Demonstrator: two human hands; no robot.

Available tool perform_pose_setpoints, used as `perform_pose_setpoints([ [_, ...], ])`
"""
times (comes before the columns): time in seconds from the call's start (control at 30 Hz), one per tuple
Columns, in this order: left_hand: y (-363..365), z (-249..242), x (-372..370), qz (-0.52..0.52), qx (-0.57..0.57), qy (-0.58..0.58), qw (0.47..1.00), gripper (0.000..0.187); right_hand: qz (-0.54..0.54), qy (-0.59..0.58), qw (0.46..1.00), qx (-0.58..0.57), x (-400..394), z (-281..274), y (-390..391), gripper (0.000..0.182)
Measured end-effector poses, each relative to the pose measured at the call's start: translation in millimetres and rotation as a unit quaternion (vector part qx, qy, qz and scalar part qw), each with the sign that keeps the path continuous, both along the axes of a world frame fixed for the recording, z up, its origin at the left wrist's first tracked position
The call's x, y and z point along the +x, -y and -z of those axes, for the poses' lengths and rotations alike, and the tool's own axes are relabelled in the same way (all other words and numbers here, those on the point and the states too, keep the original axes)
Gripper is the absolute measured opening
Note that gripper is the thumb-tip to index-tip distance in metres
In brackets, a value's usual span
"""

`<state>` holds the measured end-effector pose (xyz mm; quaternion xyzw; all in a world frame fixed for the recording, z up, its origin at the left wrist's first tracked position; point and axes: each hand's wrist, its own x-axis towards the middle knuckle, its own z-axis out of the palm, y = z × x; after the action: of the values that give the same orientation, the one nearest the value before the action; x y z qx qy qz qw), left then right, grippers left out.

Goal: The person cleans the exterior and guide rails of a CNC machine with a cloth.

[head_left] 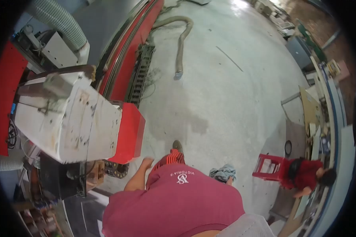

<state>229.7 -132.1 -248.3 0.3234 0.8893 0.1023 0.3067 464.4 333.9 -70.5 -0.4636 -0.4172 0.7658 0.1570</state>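
My left hand hangs low by my side, next to the red end of a large white machine head. Nothing shows in its small, loosely extended fingers. On my other side a crumpled grey-blue cloth bunches at my right hand, which is closed on it. The cloth hides most of the fingers; only the wrist shows behind it. Below me one shoe steps forward on the grey floor.
A red machine rail with a cable chain runs along the left. Ahead, a hose and a thin rod lie on the floor. At right, a person in red is beside a red plastic stool and a cluttered workbench.
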Motion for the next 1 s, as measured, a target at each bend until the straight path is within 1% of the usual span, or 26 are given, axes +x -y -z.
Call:
perform_pose_setpoints([
  [0.03, -35.1, 1.3, -33.5, 0.018, 0.019, -0.024, 0.999, 0.034, -0.018, 0.035, 0.999, 0.007, -21.5, -0.6, -28.5, 0.043],
  [0.07, -64.3, 2.5, -66.7, -0.038, 0.098, 0.002, 0.994, 0.032, -0.03, 0.066, 0.997, 0.018, -37.2, -1.8, -52.2, 0.043],
  [0.1, -95.3, -43.7, -98.0, -0.218, 0.167, 0.128, 0.953, 0.034, -0.041, 0.094, 0.994, 0.032, -52.7, -1.5, -75.5, 0.043],
  [0.13, -127.9, -96.8, -130.0, -0.4, 0.257, 0.214, 0.853, 0.037, -0.041, 0.117, 0.991, 0.052, -67.8, 2.5, -90.1, 0.043],
  [0.17, -143.6, -122.9, -161.3, -0.404, 0.285, 0.224, 0.84, 0.042, -0.05, 0.13, 0.988, 0.066, -82.4, 4.7, -109.7, 0.043],
  [0.23, -161.9, -155.4, -209.1, -0.462, 0.358, 0.213, 0.783, 0.042, -0.081, 0.161, 0.98, 0.084, -123.6, 15.5, -141.9, 0.043],
  [0.27, -161.8, -158.0, -227.5, -0.483, 0.359, 0.2, 0.774, 0.042, -0.104, 0.181, 0.974, 0.091, -145.1, 24.0, -155.1, 0.043],
  [0.33, -159.8, -157.2, -252.3, -0.555, 0.384, 0.211, 0.707, 0.039, -0.16, 0.211, 0.959, 0.106, -195.2, 43.5, -181.1, 0.043],
  [0.37, -155.5, -145.0, -256.4, -0.577, 0.387, 0.201, 0.691, 0.039, -0.193, 0.224, 0.949, 0.112, -223.3, 55.0, -192.9, 0.043],
  [0.43, -139.4, -111.5, -258.9, -0.664, 0.329, 0.183, 0.647, 0.036, -0.257, 0.242, 0.927, 0.124, -282.3, 75.5, -210.9, 0.043],
  [0.47, -121.7, -53.9, -250.7, -0.662, 0.211, 0.145, 0.705, 0.036, -0.288, 0.247, 0.916, 0.132, -316.0, 84.8, -218.6, 0.043],
  [0.5, -107.5, -10.0, -235.0, -0.647, 0.089, 0.106, 0.75, 0.036, -0.319, 0.247, 0.904, 0.14, -350.3, 93.2, -228.3, 0.043],
  [0.53, -106.9, -13.7, -223.8, -0.68, 0.02, 0.121, 0.722, 0.036, -0.346, 0.244, 0.893, 0.152, -385.1, 103.4, -239.8, 0.043],
  [0.57, -111.4, -21.8, -201.7, -0.596, -0.025, -0.031, 0.802, 0.035, -0.371, 0.24, 0.882, 0.165, -420.4, 112.7, -252.9, 0.043],
  [0.6, -114.6, -30.7, -200.9, -0.696, -0.04, 0.128, 0.706, 0.032, -0.399, 0.236, 0.868, 0.18, -459.5, 117.8, -264.4, 0.043],
  [0.67, -141.4, -70.2, -208.5, -0.815, -0.068, 0.2, 0.54, 0.028, -0.44, 0.217, 0.845, 0.213, -538.2, 121.4, -287.6, 0.044],
  [0.7, -145.4, -61.0, -212.0, -0.823, -0.07, 0.205, 0.524, 0.028, -0.462, 0.198, 0.832, 0.235, -581.3, 123.6, -296.0, 0.044],
  [0.73, -146.3, -48.4, -220.3, -0.74, -0.018, 0.192, 0.645, 0.027, -0.481, 0.166, 0.82, 0.262, -631.5, 126.6, -302.4, 0.044],
  [0.8, -168.5, -34.6, -239.3, -0.682, 0.135, 0.085, 0.714, 0.027, -0.524, 0.09, 0.785, 0.319, -736.8, 138.4, -302.0, 0.044],
  [0.83, -190.8, -48.6, -265.1, -0.748, 0.205, 0.065, 0.628, 0.029, -0.542, 0.041, 0.765, 0.344, -793.9, 148.7, -293.2, 0.045],
  [0.87, -214.4, -66.4, -292.4, -0.797, 0.278, 0.033, 0.535, 0.031, -0.577, 0.059, 0.726, 0.369, -852.0, 153.3, -276.7, 0.04],
  [0.9, -239.7, -103.7, -323.8, -0.859, 0.325, 0.069, 0.391, 0.034, -0.613, 0.034, 0.723, 0.318, -883.8, 77.3, -213.2, 0.041],
  [0.93, -255.4, -92.7, -337.6, -0.835, 0.313, 0.0, 0.453, 0.034, -0.658, -0.008, 0.688, 0.307, -928.2, 70.8, -181.7, 0.042],
  [0.97, -262.6, -83.6, -346.5, -0.801, 0.296, -0.07, 0.515, 0.035, -0.679, -0.071, 0.631, 0.369, -961.5, 54.3, -138.3, 0.047],
  [1.0, -264.3, -87.2, -352.4, -0.809, 0.296, -0.071, 0.502, 0.035, -0.708, -0.039, 0.617, 0.34, -981.1, 12.6, -82.5, 0.048],
])
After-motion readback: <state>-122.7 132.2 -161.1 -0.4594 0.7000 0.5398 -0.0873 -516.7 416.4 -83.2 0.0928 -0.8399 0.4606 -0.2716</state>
